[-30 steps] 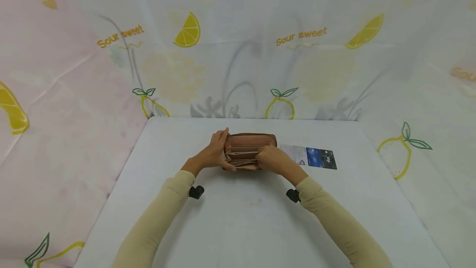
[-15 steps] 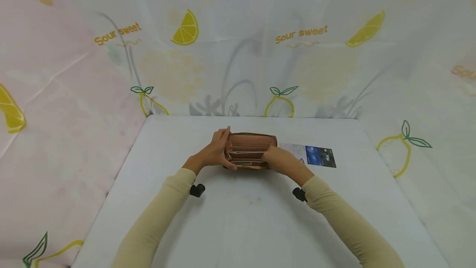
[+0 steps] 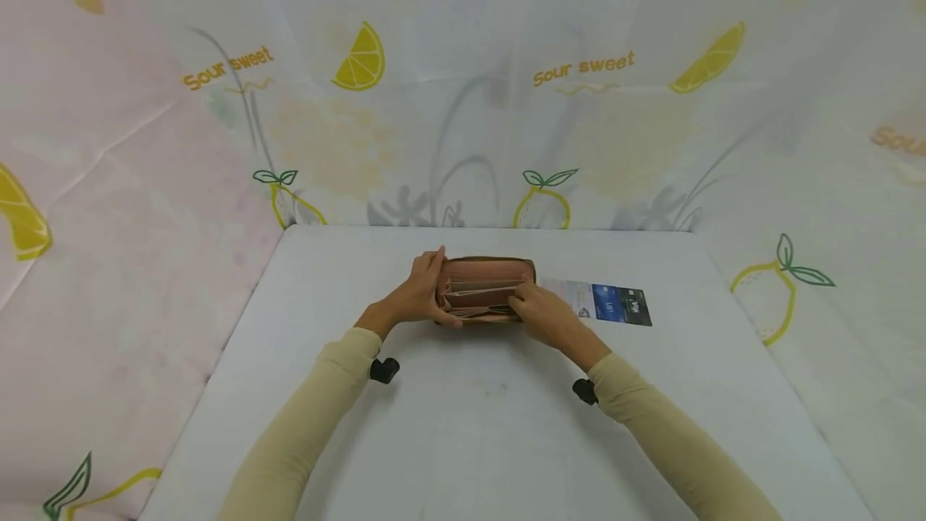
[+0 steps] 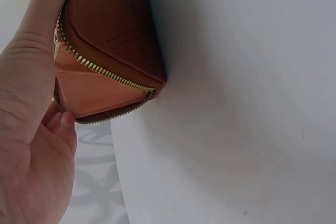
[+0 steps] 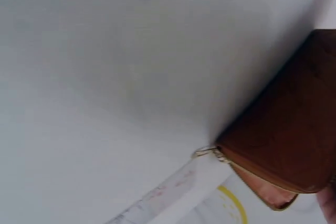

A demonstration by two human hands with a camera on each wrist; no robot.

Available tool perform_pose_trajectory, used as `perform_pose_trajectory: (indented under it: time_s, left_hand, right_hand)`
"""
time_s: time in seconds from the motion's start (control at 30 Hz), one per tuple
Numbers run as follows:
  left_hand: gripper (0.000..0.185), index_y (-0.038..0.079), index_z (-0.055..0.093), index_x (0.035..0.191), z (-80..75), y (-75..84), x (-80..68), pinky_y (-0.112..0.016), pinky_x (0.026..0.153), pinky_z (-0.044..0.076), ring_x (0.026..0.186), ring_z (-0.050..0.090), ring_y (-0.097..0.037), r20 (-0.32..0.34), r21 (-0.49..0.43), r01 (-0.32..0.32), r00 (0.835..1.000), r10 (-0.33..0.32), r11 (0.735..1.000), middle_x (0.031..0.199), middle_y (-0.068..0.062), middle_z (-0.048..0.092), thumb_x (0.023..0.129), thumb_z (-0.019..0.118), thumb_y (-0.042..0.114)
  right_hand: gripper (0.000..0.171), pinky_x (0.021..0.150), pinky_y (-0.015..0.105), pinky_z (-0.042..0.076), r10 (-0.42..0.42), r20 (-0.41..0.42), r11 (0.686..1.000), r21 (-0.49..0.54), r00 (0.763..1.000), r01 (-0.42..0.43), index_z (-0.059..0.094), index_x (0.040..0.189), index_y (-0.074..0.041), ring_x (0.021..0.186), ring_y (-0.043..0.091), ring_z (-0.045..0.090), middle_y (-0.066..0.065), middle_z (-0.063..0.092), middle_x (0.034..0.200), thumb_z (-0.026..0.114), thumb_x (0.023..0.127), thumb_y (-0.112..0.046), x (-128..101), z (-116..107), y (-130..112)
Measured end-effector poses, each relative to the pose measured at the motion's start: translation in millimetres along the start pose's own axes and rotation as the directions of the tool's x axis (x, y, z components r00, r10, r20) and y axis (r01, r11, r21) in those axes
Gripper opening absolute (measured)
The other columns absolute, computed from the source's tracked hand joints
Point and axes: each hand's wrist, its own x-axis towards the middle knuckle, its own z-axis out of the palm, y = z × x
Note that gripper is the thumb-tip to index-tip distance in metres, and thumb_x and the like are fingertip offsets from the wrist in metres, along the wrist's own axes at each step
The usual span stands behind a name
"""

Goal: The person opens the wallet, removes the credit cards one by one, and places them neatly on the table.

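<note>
A brown zip-around wallet stands on the table, gaping upward, with pink inner pockets and a gold zip. My left hand grips its left end. In the left wrist view, the left thumb lies along the near side and fingertips show at the far edge. My right hand has bent fingers at the right end of the inner pockets. A small dark edge shows beside those fingertips; what they pinch is hidden. The right wrist view shows the wallet and only a sliver of finger.
Right of the wallet lie a pale card, a blue VIP card and a black Vip card in a row on the white table. A lemon-print cloth rises behind and at the sides.
My right hand has shifted slightly right along the wallet's pockets, and its fingers now sit higher. The inner dividers have shifted a little. My left hand keeps its grip on the left end.
</note>
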Motion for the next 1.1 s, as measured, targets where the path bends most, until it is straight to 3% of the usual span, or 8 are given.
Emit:
perform_pose_trajectory:
  time_s: [0.13, 0.23, 0.57, 0.73, 0.93, 1.03, 1.1]
  left_hand:
    - [0.143, 0.003, -0.007, 0.155, -0.6, -0.2, 2.2, -0.051, 0.11, 0.025, 0.139, 0.012, -0.033, 0.011, 0.005, 0.013, 1.0, -0.013, 1.0, 0.15, -0.021, 0.016, 0.062, 0.082, 0.065]
    - [0.142, 0.003, -0.007, 0.155, -2.3, -0.2, 2.1, -0.051, 0.11, 0.026, 0.138, 0.013, -0.033, 0.006, 0.016, 0.01, 1.0, -0.01, 1.0, 0.15, -0.019, 0.016, 0.062, 0.083, 0.064]
    - [0.142, 0.002, -0.007, 0.155, 0.1, -0.6, 3.3, -0.051, 0.108, 0.028, 0.136, 0.017, -0.034, 0.009, 0.019, 0.005, 1.0, -0.005, 1.0, 0.15, -0.02, 0.017, 0.063, 0.083, 0.062]
    - [0.142, 0.003, -0.007, 0.155, 1.2, -1.1, 2.1, -0.05, 0.109, 0.028, 0.136, 0.016, -0.033, 0.013, 0.012, 0.005, 1.0, -0.005, 1.0, 0.15, -0.02, 0.016, 0.063, 0.083, 0.062]
    - [0.141, 0.001, -0.006, 0.155, -0.7, 2.3, 0.4, -0.049, 0.108, 0.029, 0.135, 0.017, -0.034, 0.009, 0.027, 0.0, 1.0, -0.001, 1.0, 0.149, -0.02, 0.017, 0.063, 0.085, 0.058]
    - [0.142, 0.001, -0.007, 0.155, -1.3, 2.5, 0.5, -0.049, 0.108, 0.028, 0.135, 0.017, -0.033, 0.009, 0.027, 0.001, 1.0, -0.001, 1.0, 0.149, -0.021, 0.016, 0.063, 0.085, 0.06]
    - [0.142, 0.002, -0.007, 0.155, -0.7, 1.9, 0.5, -0.05, 0.108, 0.029, 0.135, 0.017, -0.034, 0.007, 0.02, -0.004, 1.0, 0.004, 1.0, 0.149, -0.022, 0.017, 0.062, 0.084, 0.06]
  right_hand:
    - [0.013, 0.073, 0.031, 0.051, -0.072, -0.168, 0.997, -0.043, 0.983, 0.066, 0.069, 0.097, 0.006, 0.081, 0.023, 0.058, 0.014, 0.06, 0.089, 0.068, 0.084, 0.01, -6.3, 6.1, 2.8]
    - [0.01, 0.072, 0.028, 0.052, -0.095, -0.224, 0.995, -0.064, 0.97, 0.083, 0.069, 0.093, 0.004, 0.08, 0.022, 0.059, 0.013, 0.059, 0.087, 0.069, 0.084, 0.009, -7.5, 5.6, 3.4]
    - [0.011, 0.061, 0.027, 0.051, -0.095, -0.183, 0.995, -0.048, 0.979, 0.088, 0.066, 0.08, -0.004, 0.076, 0.018, 0.06, 0.007, 0.059, 0.082, 0.074, 0.082, 0.004, -12.0, 8.6, 4.5]
    - [0.012, 0.061, 0.026, 0.051, -0.094, -0.247, 0.995, -0.007, 0.964, 0.096, 0.067, 0.078, -0.004, 0.07, 0.017, 0.059, 0.006, 0.058, 0.078, 0.07, 0.084, 0.006, -9.2, 3.3, 3.2]
    - [0.008, 0.061, 0.027, 0.052, 0.032, -0.295, 0.979, 0.202, 0.955, 0.03, 0.074, 0.085, -0.002, 0.068, 0.016, 0.06, 0.005, 0.061, 0.077, 0.076, 0.08, 0.003, -3.1, -23.4, 5.6]
    - [0.008, 0.063, 0.028, 0.053, 0.136, -0.274, 0.947, 0.318, 0.952, -0.044, 0.076, 0.088, -0.002, 0.071, 0.016, 0.064, 0.006, 0.068, 0.081, 0.077, 0.081, 0.001, -4.9, -28.0, 11.1]
    - [0.009, 0.061, 0.028, 0.054, 0.212, -0.281, 0.919, 0.383, 0.936, -0.093, 0.077, 0.09, -0.002, 0.07, 0.015, 0.066, 0.007, 0.071, 0.082, 0.077, 0.081, 0.0, -8.6, -28.2, 15.8]
